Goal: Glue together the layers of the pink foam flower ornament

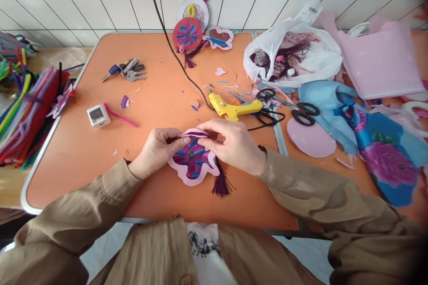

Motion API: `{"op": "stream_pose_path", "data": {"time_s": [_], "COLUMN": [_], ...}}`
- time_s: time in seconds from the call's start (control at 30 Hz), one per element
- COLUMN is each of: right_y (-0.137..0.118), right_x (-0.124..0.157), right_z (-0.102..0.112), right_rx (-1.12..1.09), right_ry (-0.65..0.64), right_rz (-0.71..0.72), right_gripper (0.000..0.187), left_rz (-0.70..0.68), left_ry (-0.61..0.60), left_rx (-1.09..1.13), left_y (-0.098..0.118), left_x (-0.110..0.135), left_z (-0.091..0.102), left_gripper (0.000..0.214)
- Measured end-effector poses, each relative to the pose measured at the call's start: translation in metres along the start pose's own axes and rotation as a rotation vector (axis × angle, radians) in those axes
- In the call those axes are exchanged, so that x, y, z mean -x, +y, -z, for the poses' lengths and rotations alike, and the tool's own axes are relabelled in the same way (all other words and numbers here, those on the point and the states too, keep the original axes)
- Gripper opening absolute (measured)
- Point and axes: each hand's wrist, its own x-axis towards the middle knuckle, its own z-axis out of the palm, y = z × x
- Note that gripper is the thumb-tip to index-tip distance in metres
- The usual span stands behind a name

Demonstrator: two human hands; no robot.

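Between my hands is a flower-shaped fabric ornament, pink-edged with a purple and blue pattern and a green bead at its centre. My left hand pinches its upper left edge, thumb on the front. At the upper right edge my right hand grips it with thumb and fingers. The top edge is bent and shows a dark layer between pink ones. From its right side hangs a dark purple tassel, below my right hand. Just beyond my hands lies a yellow hot glue gun with its black cord.
Scissors, a pink fabric circle and blue floral fabric lie right. A white plastic bag holds tassels. Finished-looking ornaments lean on the tiled wall. Keys, a white charger and pipe cleaners are left.
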Motion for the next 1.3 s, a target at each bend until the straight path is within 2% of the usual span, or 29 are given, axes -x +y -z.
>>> {"op": "stream_pose_path", "data": {"time_s": [0.17,0.33,0.4,0.5,0.57,0.63,0.87,1.1,1.3], "right_y": [0.004,0.008,0.008,0.009,0.009,0.010,0.011,0.006,0.009], "right_x": [0.003,0.005,0.005,0.004,0.004,0.004,0.007,0.006,0.007], "right_z": [-0.003,-0.006,-0.007,-0.007,-0.008,-0.009,-0.014,-0.013,-0.015], "right_rx": [0.024,0.022,0.023,0.024,0.022,0.023,0.006,0.046,0.050], "right_ry": [0.059,0.060,0.052,0.050,0.049,0.033,-0.009,-0.036,-0.057], "right_rz": [0.084,0.064,0.036,-0.004,-0.033,-0.062,-0.089,-0.091,-0.073], "right_gripper": [0.028,0.029,0.030,0.032,0.034,0.036,0.038,0.036,0.037], "left_rz": [-0.037,-0.146,-0.233,-0.434,-0.573,-0.657,-0.592,-0.551,-0.595], "left_ry": [0.048,0.093,0.164,0.258,0.285,0.281,0.226,0.279,0.295], "left_rx": [-0.015,-0.050,-0.176,-0.394,-0.507,-0.573,-0.508,-0.512,-0.596], "left_y": [-0.004,-0.010,-0.012,-0.013,-0.013,-0.014,-0.018,-0.021,-0.023], "left_x": [-0.003,-0.003,-0.002,-0.001,-0.001,-0.002,-0.005,-0.004,-0.004], "left_z": [0.001,0.000,0.001,0.002,0.002,0.002,-0.002,-0.002,-0.002], "left_gripper": [0.037,0.034,0.039,0.032,0.023,0.016,0.009,0.023,0.014]}}
